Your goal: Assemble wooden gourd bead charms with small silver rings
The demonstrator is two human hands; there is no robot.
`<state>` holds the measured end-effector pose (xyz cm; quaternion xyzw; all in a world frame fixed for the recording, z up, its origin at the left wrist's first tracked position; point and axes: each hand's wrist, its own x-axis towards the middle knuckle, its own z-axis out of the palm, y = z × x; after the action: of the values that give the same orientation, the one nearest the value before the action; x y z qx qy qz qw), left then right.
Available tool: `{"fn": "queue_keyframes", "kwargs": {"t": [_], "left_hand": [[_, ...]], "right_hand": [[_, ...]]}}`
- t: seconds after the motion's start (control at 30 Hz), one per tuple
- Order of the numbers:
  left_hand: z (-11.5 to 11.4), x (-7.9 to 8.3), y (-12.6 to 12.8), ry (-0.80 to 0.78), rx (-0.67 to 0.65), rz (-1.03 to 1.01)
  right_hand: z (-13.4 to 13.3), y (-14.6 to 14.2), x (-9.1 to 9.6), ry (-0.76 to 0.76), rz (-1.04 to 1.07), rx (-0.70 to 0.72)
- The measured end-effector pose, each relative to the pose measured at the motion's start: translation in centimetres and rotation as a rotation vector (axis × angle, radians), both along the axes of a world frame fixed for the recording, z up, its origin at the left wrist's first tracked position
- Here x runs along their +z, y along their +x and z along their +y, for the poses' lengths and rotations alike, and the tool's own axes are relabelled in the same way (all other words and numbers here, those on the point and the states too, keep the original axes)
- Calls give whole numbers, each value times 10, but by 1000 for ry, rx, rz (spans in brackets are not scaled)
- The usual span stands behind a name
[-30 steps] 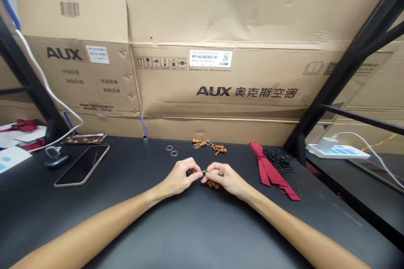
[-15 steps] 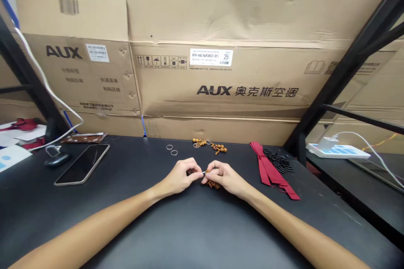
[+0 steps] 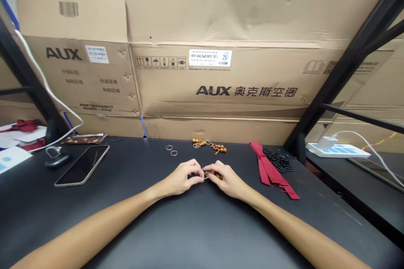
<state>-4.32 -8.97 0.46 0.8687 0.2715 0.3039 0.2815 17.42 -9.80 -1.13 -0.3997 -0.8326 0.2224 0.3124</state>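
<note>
My left hand (image 3: pixel 187 176) pinches a thin metal key ring (image 3: pixel 206 177) between thumb and fingertips, over the middle of the black table. Opposite it, my right hand (image 3: pixel 226 178) is closed on a cluster of brown-orange beads (image 3: pixel 215 174), largely hidden by the fingers. Both sets of fingertips meet at the ring; whether the bead cord passes through it I cannot tell. Beyond the hands lie more beaded pendants (image 3: pixel 220 148) with rings, near the cardboard. Two loose key rings (image 3: pixel 174 153) lie to the left of these.
Dark red ribbon strips (image 3: pixel 271 168) and a heap of black buckles (image 3: pixel 279 160) lie at the right. A phone (image 3: pixel 82 165) and a dark earbud-like case (image 3: pixel 57 159) are at the left. Cardboard (image 3: pixel 221 105) stands along the back, between black frame bars. A white power strip (image 3: pixel 338 150) is far right.
The beads that hung below my right fingers are now drawn up behind them. The ring between my fingertips has turned, and its lower curve shows. My forearms have hardly moved.
</note>
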Motion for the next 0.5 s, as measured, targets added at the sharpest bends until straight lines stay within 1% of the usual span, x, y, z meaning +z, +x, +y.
{"fn": "queue_keyframes", "kwargs": {"t": [0.1, 0.2, 0.3, 0.5], "left_hand": [[-1, 2, -1, 17, -26, 18], [-1, 3, -2, 16, -38, 31], [0, 2, -2, 44, -19, 34], [-4, -6, 2, 226, 95, 75]], "right_hand": [[-3, -1, 3, 0, -23, 72], [-3, -2, 4, 26, -24, 91], [-3, -2, 3, 88, -73, 45], [-10, -11, -1, 256, -305, -65]]}}
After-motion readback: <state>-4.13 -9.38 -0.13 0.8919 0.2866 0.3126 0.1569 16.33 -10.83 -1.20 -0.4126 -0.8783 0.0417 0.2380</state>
